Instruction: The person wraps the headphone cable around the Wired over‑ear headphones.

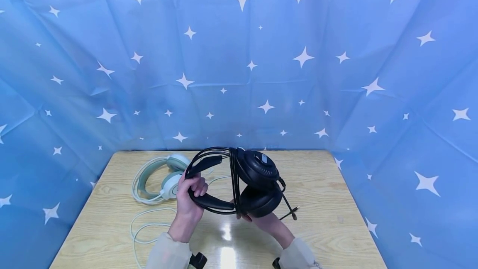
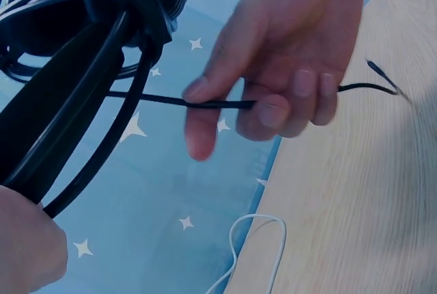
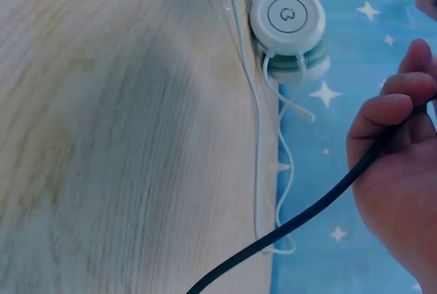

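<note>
Black headset: here it is, just below the middle of the head view, held up in front of the table, ear cups to the right, headband to the left. That's the black headset [image 1: 257,171].
Left hand: firmly on it! The left hand [image 1: 189,196] curls its fingers round the headband.
Right hand: partly hidden behind the ear cups from above, but the left wrist view gives it away: the right hand [image 2: 293,62] pinches a strand between thumb and fingers.
Black cable: that strand is the black cable [image 2: 164,99], its loose end out at the right of that view; several loops cross the headset between headband and cups.
Pale headphones: left of the headset, white and green, the pale headphones [image 1: 171,186] lie on the wooden table [image 1: 328,219].
White cable: a white cable [image 3: 257,144] trails in loops at lower left of the head view.
Backdrop: blue, starry, a backdrop [image 1: 224,53] filling the upper frame.
</note>
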`<action>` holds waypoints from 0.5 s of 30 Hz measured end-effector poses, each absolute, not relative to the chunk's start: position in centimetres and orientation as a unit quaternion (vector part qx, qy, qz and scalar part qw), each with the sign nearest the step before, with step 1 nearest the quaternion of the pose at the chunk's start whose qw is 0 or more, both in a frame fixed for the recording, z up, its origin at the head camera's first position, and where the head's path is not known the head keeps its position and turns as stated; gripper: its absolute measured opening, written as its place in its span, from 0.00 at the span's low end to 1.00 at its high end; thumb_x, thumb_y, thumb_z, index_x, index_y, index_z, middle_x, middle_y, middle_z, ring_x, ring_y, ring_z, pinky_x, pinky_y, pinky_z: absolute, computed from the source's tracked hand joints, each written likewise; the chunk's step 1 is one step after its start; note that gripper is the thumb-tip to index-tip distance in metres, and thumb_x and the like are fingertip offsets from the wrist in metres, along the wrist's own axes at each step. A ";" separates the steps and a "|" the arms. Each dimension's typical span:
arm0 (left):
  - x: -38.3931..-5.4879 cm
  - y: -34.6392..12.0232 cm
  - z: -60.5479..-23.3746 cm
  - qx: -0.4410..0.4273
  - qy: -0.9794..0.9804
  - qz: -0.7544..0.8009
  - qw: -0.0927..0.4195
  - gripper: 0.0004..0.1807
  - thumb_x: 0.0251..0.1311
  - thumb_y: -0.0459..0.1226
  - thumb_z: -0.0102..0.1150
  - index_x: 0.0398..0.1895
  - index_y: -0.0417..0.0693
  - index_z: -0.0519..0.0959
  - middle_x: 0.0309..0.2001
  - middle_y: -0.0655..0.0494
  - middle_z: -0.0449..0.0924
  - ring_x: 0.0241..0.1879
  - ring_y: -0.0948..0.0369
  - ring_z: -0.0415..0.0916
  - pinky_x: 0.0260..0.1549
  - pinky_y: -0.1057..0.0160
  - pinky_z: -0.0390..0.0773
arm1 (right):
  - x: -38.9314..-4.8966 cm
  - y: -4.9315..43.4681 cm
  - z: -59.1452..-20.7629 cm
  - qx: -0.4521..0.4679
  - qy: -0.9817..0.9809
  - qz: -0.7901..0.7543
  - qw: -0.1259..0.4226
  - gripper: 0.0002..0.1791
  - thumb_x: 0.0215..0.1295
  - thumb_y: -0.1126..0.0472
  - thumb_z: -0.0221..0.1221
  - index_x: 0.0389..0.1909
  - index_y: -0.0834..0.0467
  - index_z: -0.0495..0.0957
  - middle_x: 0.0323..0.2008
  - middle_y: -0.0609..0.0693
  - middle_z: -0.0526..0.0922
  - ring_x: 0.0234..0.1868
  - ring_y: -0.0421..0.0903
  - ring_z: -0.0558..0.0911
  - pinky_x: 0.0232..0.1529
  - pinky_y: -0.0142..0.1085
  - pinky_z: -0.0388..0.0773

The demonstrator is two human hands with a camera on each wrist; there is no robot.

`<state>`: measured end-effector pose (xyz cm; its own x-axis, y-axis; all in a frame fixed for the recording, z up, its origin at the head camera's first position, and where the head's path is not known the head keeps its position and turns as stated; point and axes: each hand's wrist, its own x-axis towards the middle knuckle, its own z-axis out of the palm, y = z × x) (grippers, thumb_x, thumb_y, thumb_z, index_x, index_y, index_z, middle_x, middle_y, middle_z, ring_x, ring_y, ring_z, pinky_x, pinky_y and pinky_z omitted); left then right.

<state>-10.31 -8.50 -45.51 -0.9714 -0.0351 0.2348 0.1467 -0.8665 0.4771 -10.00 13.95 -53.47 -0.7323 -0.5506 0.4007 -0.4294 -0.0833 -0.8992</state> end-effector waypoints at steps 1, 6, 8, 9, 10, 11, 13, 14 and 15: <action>-10.3 -8.5 -45.4 -0.100 -0.253 -0.961 0.053 0.17 0.62 0.23 0.37 0.27 0.47 0.75 0.18 0.60 0.54 0.15 0.65 0.49 0.20 0.70 0.50 | -9.7 14.0 -53.5 -0.334 0.690 -0.636 0.089 0.13 0.76 0.75 0.47 0.38 0.66 0.80 0.18 0.61 0.72 0.18 0.36 0.66 0.21 0.28 0.63; -10.5 -8.4 -45.1 -0.070 -0.250 -0.963 0.072 0.15 0.61 0.23 0.38 0.26 0.45 0.74 0.18 0.60 0.54 0.15 0.65 0.48 0.19 0.70 0.50 | -8.4 14.1 -53.1 -0.258 0.729 -0.611 0.170 0.15 0.83 0.62 0.44 0.42 0.64 0.77 0.25 0.53 0.76 0.21 0.34 0.63 0.24 0.28 0.60; -10.5 -8.4 -45.1 -0.065 -0.249 -0.964 0.074 0.15 0.61 0.23 0.38 0.26 0.46 0.73 0.18 0.60 0.53 0.15 0.65 0.47 0.19 0.69 0.49 | -8.0 14.0 -52.8 -0.242 0.731 -0.611 0.184 0.14 0.83 0.60 0.45 0.49 0.64 0.77 0.31 0.50 0.79 0.23 0.33 0.64 0.26 0.27 0.62; -10.5 -8.4 -45.0 -0.063 -0.249 -0.964 0.074 0.15 0.61 0.23 0.38 0.26 0.45 0.73 0.18 0.60 0.53 0.16 0.64 0.46 0.19 0.69 0.49 | -7.9 13.9 -52.8 -0.240 0.728 -0.615 0.187 0.14 0.83 0.61 0.45 0.51 0.65 0.77 0.31 0.51 0.79 0.23 0.33 0.64 0.27 0.27 0.62; -10.5 -8.4 -45.0 -0.060 -0.250 -0.963 0.075 0.15 0.61 0.23 0.37 0.27 0.45 0.74 0.18 0.60 0.53 0.16 0.64 0.46 0.19 0.69 0.49 | -7.8 13.8 -52.8 -0.239 0.726 -0.617 0.190 0.15 0.83 0.62 0.44 0.53 0.65 0.77 0.32 0.52 0.79 0.23 0.34 0.64 0.27 0.27 0.62; -10.5 -8.4 -45.0 -0.058 -0.251 -0.963 0.076 0.15 0.61 0.23 0.37 0.27 0.45 0.74 0.18 0.60 0.53 0.16 0.64 0.46 0.19 0.70 0.49 | -7.7 13.7 -52.8 -0.237 0.725 -0.617 0.193 0.16 0.83 0.62 0.44 0.55 0.65 0.78 0.32 0.53 0.78 0.23 0.34 0.64 0.26 0.27 0.62; -10.5 -8.4 -45.0 -0.051 -0.257 -0.962 0.081 0.15 0.62 0.23 0.37 0.28 0.44 0.74 0.18 0.60 0.54 0.16 0.64 0.47 0.19 0.70 0.49 | -7.7 13.4 -52.7 -0.232 0.729 -0.613 0.198 0.18 0.84 0.60 0.44 0.56 0.64 0.80 0.31 0.55 0.78 0.23 0.33 0.64 0.26 0.27 0.62; -10.5 -8.4 -44.9 -0.048 -0.259 -0.961 0.085 0.15 0.62 0.23 0.37 0.28 0.44 0.74 0.18 0.61 0.54 0.15 0.65 0.47 0.19 0.70 0.49 | -7.7 13.3 -52.6 -0.235 0.733 -0.608 0.197 0.18 0.84 0.60 0.44 0.56 0.63 0.80 0.31 0.56 0.78 0.23 0.34 0.65 0.26 0.27 0.62; -10.5 -8.4 -44.9 -0.044 -0.261 -0.960 0.091 0.15 0.62 0.22 0.37 0.28 0.44 0.74 0.18 0.61 0.55 0.15 0.65 0.48 0.19 0.70 0.49 | -7.7 13.2 -52.5 -0.236 0.739 -0.601 0.192 0.18 0.84 0.59 0.43 0.55 0.62 0.81 0.30 0.57 0.79 0.23 0.34 0.65 0.26 0.27 0.63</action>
<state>-10.54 -8.39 -44.89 -0.9795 -0.1524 0.1320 0.1983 -0.8467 0.4937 -7.66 13.20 -52.52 -0.8141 -0.5807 0.0001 -0.1177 0.1649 -0.9793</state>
